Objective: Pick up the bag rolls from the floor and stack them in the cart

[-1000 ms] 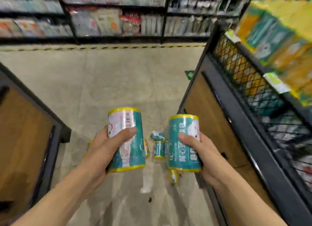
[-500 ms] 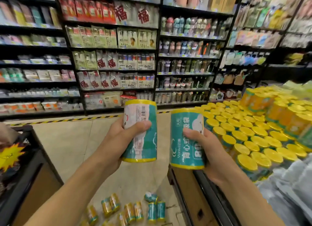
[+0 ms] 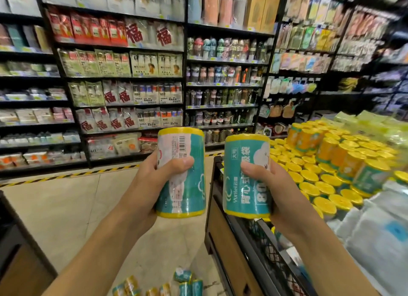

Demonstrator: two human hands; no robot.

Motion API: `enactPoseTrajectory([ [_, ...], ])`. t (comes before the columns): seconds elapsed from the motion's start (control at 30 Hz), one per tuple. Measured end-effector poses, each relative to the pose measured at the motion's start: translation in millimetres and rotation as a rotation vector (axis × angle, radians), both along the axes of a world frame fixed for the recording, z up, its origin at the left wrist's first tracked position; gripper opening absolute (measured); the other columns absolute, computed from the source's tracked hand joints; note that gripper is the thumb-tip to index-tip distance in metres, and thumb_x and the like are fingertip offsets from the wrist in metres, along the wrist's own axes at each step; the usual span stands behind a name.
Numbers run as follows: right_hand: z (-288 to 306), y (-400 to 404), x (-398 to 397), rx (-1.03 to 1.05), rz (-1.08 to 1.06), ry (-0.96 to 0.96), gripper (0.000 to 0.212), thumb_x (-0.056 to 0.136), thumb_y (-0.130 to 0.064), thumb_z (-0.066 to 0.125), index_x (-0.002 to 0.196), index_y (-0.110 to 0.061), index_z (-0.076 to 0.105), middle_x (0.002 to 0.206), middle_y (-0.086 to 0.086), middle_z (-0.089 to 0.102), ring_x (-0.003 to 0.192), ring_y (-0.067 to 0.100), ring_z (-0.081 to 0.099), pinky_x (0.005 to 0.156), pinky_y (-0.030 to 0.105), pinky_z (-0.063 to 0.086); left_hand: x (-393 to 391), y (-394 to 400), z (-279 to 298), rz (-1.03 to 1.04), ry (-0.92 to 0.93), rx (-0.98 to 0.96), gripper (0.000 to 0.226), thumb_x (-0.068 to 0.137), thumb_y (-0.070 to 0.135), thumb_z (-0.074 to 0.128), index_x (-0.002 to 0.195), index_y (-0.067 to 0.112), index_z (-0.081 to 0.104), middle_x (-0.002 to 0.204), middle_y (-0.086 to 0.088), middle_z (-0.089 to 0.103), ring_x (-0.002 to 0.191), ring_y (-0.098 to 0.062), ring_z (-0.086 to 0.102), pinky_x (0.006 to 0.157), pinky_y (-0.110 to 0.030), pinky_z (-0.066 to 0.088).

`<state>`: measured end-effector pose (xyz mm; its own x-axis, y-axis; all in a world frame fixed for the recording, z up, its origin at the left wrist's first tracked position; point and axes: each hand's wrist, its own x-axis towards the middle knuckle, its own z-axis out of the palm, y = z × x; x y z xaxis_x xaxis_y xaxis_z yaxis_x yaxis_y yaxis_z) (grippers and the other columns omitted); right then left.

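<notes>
Shelving [image 3: 114, 79] packed with goods is filling the far wall across the aisle. Down on the floor [image 3: 55, 207], several loose bag rolls [image 3: 187, 282] are lying near the bottom edge of the view, just left of the cart. Left hand [image 3: 152, 185] is gripping a teal and yellow bag roll [image 3: 183, 174] upright in the air, fingers [image 3: 178, 164] and thumb curling round its middle. Right hand [image 3: 278, 192] is holding a second bag roll [image 3: 245, 176] the same way, upright, just beside the first and apart from it, above the near corner of the cart [image 3: 238, 247]. Rows of stacked rolls [image 3: 320, 178] are standing in that cart at the right, yellow ends facing up.
</notes>
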<state>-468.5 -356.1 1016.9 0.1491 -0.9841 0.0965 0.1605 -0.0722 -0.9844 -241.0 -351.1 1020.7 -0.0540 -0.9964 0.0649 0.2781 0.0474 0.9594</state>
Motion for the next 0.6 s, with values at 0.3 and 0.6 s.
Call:
enactPoseTrajectory([
  [0.3,-6,60,13,0.004,-0.246,-0.035,0.059,0.073,-0.03,0.076,0.128,-0.016,0.061,0.114,0.012,0.075,0.098,0.034,0.074,0.076,0.044,0.062,3,2,3,-0.28,0.016,-0.074,0.053,0.07,0.026,0.074,0.121,0.014,0.065,0.1,-0.008,0.076,0.087,-0.026,0.075,0.067,-0.037,0.061],
  [0.6,-11,216,41,0.037,-0.786,-0.061,0.053,0.075,-0.027,0.074,0.126,-0.014,0.063,0.11,0.006,0.077,0.095,0.028,0.075,0.078,0.042,0.062,-31,55,-4,-0.794,0.054,-0.056,0.055,0.075,0.026,0.072,0.129,0.016,0.063,0.109,-0.005,0.075,0.094,-0.026,0.075,0.07,-0.039,0.061],
])
